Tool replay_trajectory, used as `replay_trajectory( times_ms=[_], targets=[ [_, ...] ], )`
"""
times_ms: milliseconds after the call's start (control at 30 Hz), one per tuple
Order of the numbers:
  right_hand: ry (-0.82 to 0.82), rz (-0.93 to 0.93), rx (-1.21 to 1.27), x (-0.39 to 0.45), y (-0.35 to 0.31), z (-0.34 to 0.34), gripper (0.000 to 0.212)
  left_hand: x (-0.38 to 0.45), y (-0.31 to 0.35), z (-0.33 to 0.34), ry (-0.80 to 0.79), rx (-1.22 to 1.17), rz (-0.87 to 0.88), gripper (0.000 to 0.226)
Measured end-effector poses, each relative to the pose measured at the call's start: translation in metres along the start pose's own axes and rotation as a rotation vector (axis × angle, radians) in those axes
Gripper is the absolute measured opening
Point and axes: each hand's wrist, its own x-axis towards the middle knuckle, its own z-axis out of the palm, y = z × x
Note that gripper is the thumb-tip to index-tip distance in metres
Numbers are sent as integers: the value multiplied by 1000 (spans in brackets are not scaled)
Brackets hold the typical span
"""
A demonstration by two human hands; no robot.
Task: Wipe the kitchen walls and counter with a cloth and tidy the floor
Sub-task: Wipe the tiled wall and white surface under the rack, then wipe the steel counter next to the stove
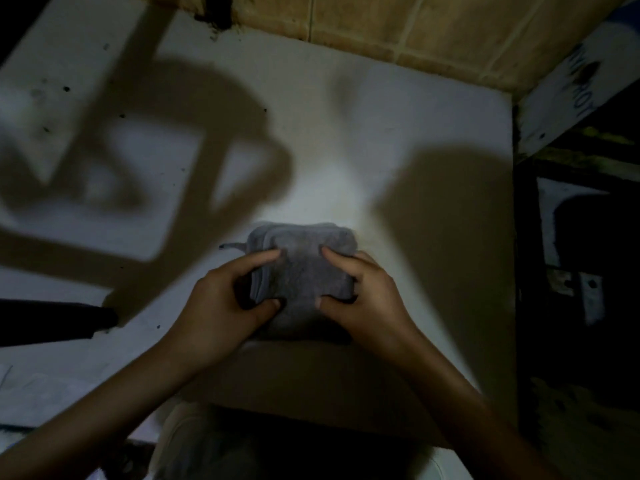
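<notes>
Cloth point(303, 271), grey and folded into a thick pad of several layers, lies on the white surface point(398, 133) near its front edge, held from both sides by a person standing over it. The left hand point(221, 299) pinches the pad's left edge, forefinger laid across the top and thumb tucked at the near side; the right hand point(367, 289) grips the opposite edge the same way. Folding it this small seems meant to give a firm pad that fits under the palm for wiping, and holding both edges keeps the layers from slipping apart. A loose thread or corner pokes out at the pad's far left. Dark specks dot the surface to the left and toward the back, so the wiping looks far from finished. Behind runs a tan tiled wall point(433, 26), which meets the surface along a grimy seam. A dark handle-like object point(59, 322) juts in from the left edge; what it belongs to cannot be told in this dim light.
</notes>
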Motion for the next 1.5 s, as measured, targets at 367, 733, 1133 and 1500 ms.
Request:
replay_trajectory(
  times_ms=[367,733,1133,1500],
  targets=[
    [137,-30,96,45,5,-48,71,81,33,16,86,-9,111,54],
    [146,97,134,70,2,-62,88,114,48,14,57,70,55,60],
    [26,271,23,25,-37,-90,96,75,96,-2,20,140,-46,68],
    [-82,373,-31,-46,-96,-116,94,-1,158,-25,-53,136,-160,64]
  ],
)
